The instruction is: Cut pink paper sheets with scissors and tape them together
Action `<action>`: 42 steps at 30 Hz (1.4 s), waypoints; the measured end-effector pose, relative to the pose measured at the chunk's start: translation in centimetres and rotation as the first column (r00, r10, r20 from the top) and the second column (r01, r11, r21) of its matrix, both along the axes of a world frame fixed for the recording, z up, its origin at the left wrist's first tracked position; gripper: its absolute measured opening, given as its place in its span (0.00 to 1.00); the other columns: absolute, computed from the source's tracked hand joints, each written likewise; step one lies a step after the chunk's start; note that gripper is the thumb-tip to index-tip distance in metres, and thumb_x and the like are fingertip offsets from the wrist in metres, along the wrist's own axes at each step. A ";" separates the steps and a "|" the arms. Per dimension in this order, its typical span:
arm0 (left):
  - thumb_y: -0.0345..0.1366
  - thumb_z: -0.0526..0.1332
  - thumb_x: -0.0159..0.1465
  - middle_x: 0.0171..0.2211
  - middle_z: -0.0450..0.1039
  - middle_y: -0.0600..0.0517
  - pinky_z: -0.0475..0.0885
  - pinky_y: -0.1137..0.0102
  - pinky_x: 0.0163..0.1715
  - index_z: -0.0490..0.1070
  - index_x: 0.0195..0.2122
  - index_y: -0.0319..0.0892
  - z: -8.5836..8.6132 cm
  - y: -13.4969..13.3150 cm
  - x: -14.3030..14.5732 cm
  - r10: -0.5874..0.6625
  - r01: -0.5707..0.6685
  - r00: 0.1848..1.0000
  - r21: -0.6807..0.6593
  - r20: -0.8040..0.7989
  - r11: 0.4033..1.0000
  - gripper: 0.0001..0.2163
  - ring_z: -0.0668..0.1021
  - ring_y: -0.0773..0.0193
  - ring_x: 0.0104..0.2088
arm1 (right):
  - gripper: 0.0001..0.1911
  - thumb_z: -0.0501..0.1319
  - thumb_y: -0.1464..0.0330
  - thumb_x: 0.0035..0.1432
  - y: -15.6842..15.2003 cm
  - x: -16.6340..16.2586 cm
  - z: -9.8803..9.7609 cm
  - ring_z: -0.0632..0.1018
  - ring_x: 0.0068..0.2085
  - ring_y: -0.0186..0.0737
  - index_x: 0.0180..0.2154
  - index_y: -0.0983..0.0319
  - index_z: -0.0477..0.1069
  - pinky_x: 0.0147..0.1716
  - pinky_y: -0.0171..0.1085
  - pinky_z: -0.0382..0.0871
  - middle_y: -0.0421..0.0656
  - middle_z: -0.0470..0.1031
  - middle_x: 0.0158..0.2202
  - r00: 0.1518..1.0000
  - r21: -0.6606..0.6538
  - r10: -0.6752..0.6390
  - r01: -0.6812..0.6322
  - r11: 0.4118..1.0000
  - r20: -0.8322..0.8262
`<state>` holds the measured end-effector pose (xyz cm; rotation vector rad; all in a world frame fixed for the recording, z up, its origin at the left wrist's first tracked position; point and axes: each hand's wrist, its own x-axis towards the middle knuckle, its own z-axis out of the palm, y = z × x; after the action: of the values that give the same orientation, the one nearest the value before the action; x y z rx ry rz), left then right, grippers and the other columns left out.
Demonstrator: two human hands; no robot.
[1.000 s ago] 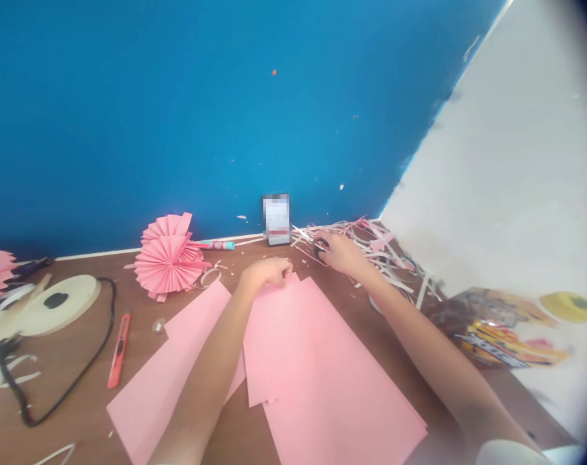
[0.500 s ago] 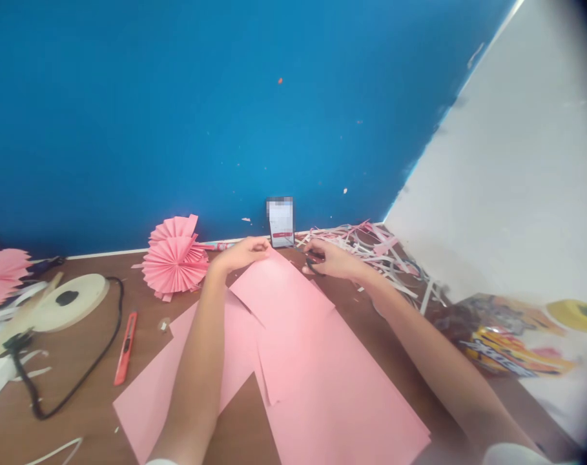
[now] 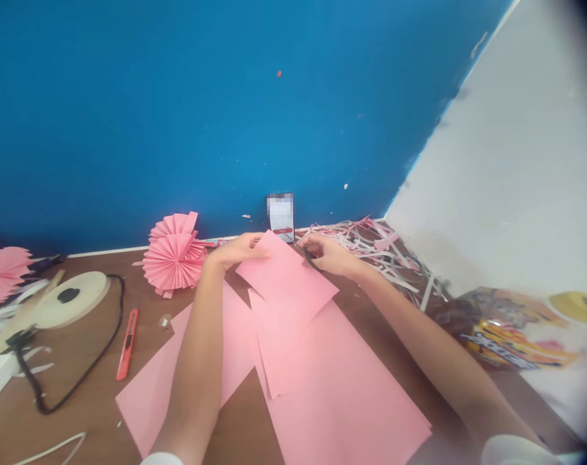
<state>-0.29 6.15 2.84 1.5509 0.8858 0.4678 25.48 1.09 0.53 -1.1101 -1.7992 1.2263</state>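
Note:
My left hand (image 3: pixel 235 250) pinches the far corner of a pink paper sheet (image 3: pixel 286 278) and lifts it off the brown table (image 3: pixel 80 361). My right hand (image 3: pixel 325 253) is closed on black scissors (image 3: pixel 308 256) at the sheet's right edge. More pink sheets (image 3: pixel 341 394) lie flat beneath my forearms.
Folded pink paper fans (image 3: pixel 174 258) stand by the blue wall. A phone (image 3: pixel 280 216) leans on the wall. Paper strips (image 3: pixel 390 255) pile at the right. An orange box cutter (image 3: pixel 127 342), a tape roll (image 3: pixel 73 298), a black cable (image 3: pixel 75 381) and a snack bag (image 3: pixel 506 336) lie around.
My right hand drew back from the strip pile with the scissors and came to the sheet's edge. My left hand raised the sheet's far corner higher off the table.

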 end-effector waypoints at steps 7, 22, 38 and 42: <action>0.41 0.70 0.48 0.39 0.78 0.43 0.75 0.63 0.36 0.74 0.45 0.37 0.6 -0.7 -0.2 0.003 -0.007 1.000 -0.125 -0.027 0.992 0.24 0.79 0.52 0.38 | 0.23 0.63 0.71 0.45 0.1 0.3 0.3 0.73 0.29 0.33 0.46 0.60 0.65 0.28 0.32 0.68 0.38 0.73 0.32 0.989 -0.069 0.040 -0.050 0.996 -0.139; 0.39 0.72 0.45 0.39 0.78 0.43 0.74 0.64 0.42 0.74 0.43 0.38 -0.1 -0.4 -2.9 0.258 -0.257 0.942 -0.036 0.213 0.966 0.23 0.79 0.54 0.41 | 0.25 0.67 0.68 0.40 0.9 0.6 0.5 0.69 0.21 0.30 0.44 0.58 0.66 0.17 0.29 0.60 0.38 0.74 0.29 0.853 -0.098 -0.369 0.359 0.928 -0.370; 0.41 0.69 0.52 0.50 0.72 0.40 0.69 0.59 0.51 0.72 0.48 0.36 -8.1 -1.4 6.9 0.445 -0.386 0.772 -0.223 0.453 0.895 0.24 0.76 0.52 0.49 | 0.21 0.66 0.67 0.40 1.9 0.4 -1.4 0.69 0.23 0.32 0.39 0.59 0.66 0.22 0.31 0.62 0.36 0.71 0.24 0.646 -0.093 -0.583 0.627 0.773 -0.492; 0.41 0.70 0.50 0.47 0.75 0.40 0.71 0.60 0.49 0.74 0.44 0.35 -9.3 -2.6 7.6 0.507 -0.504 0.784 -0.110 0.359 0.857 0.22 0.76 0.51 0.48 | 0.19 0.66 0.63 0.42 1.7 0.1 -2.4 0.68 0.22 0.31 0.39 0.59 0.66 0.21 0.31 0.60 0.35 0.71 0.24 0.640 -0.102 -0.623 0.656 0.748 -0.450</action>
<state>7.29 3.53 -6.46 1.1381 0.9910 1.1142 25.63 2.81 -1.86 -1.1526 -0.9342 0.8657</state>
